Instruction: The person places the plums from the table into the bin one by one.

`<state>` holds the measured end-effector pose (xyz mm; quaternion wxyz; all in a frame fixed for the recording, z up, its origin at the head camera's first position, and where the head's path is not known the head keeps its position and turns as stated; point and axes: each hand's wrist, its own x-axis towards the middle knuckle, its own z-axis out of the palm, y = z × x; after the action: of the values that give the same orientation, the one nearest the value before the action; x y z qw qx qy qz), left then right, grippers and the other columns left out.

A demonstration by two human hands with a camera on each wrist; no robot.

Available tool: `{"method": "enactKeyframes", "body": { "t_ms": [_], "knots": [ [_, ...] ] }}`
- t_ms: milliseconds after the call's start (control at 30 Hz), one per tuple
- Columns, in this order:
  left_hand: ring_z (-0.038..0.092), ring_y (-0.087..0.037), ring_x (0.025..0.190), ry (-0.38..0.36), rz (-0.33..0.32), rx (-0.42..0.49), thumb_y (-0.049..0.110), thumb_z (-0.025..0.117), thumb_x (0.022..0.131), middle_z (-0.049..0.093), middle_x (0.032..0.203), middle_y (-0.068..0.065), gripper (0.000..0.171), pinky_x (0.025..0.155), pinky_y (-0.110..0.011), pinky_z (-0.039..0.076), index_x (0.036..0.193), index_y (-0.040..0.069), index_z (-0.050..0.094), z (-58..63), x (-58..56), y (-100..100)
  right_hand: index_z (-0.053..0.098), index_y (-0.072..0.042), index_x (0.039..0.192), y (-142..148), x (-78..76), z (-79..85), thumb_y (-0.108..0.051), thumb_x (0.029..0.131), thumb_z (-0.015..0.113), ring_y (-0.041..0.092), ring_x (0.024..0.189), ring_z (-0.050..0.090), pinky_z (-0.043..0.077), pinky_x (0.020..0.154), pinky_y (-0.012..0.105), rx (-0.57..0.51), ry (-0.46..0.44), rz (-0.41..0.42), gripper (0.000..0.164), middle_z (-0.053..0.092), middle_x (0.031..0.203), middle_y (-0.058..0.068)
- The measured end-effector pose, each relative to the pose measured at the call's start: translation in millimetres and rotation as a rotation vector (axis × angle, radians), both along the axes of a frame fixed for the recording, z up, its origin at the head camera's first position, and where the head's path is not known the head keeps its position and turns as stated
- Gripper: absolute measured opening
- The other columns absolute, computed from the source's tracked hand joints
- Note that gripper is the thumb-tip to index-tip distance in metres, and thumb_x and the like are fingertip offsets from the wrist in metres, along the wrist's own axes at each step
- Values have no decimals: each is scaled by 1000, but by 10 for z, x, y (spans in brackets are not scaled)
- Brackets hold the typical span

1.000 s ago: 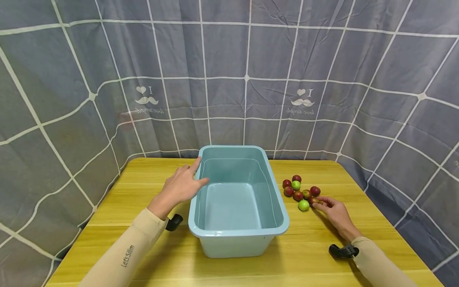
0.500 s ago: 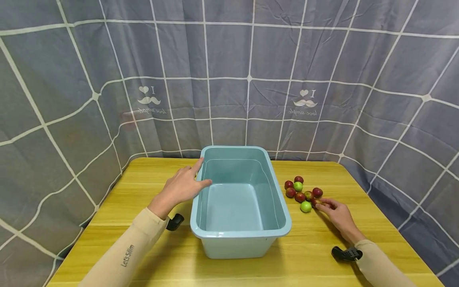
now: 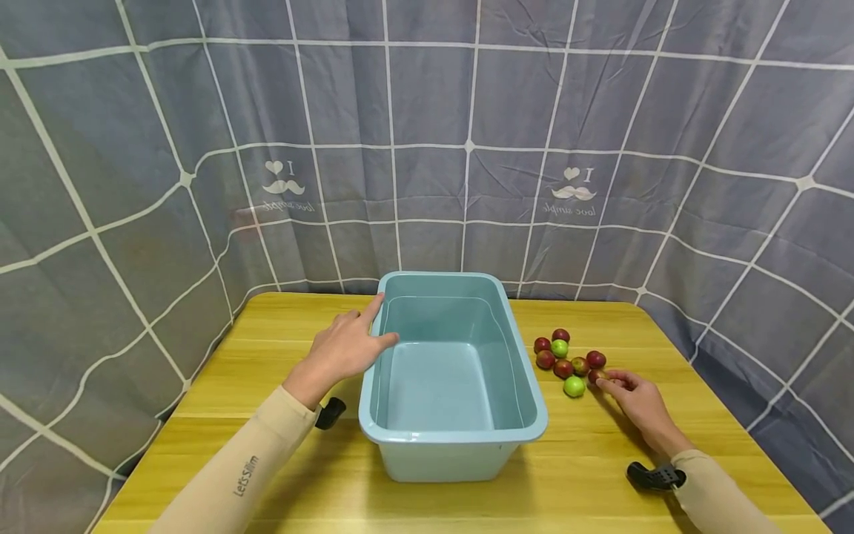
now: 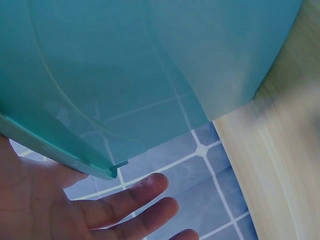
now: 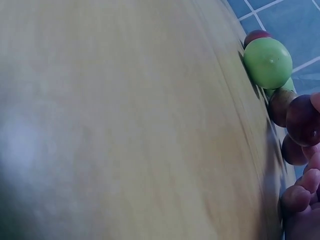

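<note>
A light blue plastic tub [image 3: 454, 437] stands in the middle of the wooden table. My left hand [image 3: 343, 348] rests on its left rim, index finger along the edge and thumb reaching over the inside. In the left wrist view, the other fingers [image 4: 145, 187] hang loose beneath the rim [image 4: 60, 152]. To the right of the tub, my right hand [image 3: 637, 400] pinches a dark red plum [image 5: 302, 122] between thumb and fingertips, low over the table. Beside it sit several reddish plums [image 3: 563, 368] and a bright green round fruit [image 3: 574, 386]; a second green fruit [image 3: 559, 348] lies farther back.
The yellow wooden table [image 3: 267, 326] ends at a grey checked curtain [image 3: 427, 178], which hangs behind and along both sides. The tub's near wall rises well above the tabletop. A black camera mount [image 3: 657, 477] sits on the right wrist, another [image 3: 330, 413] on the left.
The head view has shifted slightly, so everything appears a little farther right. The pinched plum has edged slightly right, away from the near green fruit. The left hand stays at the tub's rim.
</note>
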<state>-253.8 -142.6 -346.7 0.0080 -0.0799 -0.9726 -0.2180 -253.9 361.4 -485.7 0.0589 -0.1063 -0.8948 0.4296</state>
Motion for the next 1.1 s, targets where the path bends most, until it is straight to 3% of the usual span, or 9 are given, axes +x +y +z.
{"method": "enactKeyframes", "body": {
  "t_ms": [367,633,867,1100],
  "knots": [
    [52,-38,128,-3,-11,-41,59,51,93,50,146,-20,85,82,-58,49,164,29,12,9,14,-2,61,4,127,-25,-14,157,-45,97,64,8,78,48,42,62,21,14,63,41,57,54,92,3],
    [55,-37,124,-15,-6,-45,58,50,94,52,144,-18,85,79,-57,49,164,31,10,18,6,4,64,5,120,-80,-72,425,-37,98,65,5,76,47,41,61,18,72,199,148,47,55,90,5],
    [55,-36,125,-30,0,-50,59,50,94,52,144,-18,85,74,-53,49,164,31,11,35,13,5,63,3,124,-183,-146,695,-33,97,67,7,74,47,40,61,22,77,251,264,44,54,90,7],
    [55,-35,125,-35,6,-48,60,50,94,53,144,-17,84,76,-54,48,163,33,11,39,10,10,65,-3,117,-330,-257,985,-37,97,66,13,68,47,39,58,26,130,294,357,39,51,83,7]
  ]
}}
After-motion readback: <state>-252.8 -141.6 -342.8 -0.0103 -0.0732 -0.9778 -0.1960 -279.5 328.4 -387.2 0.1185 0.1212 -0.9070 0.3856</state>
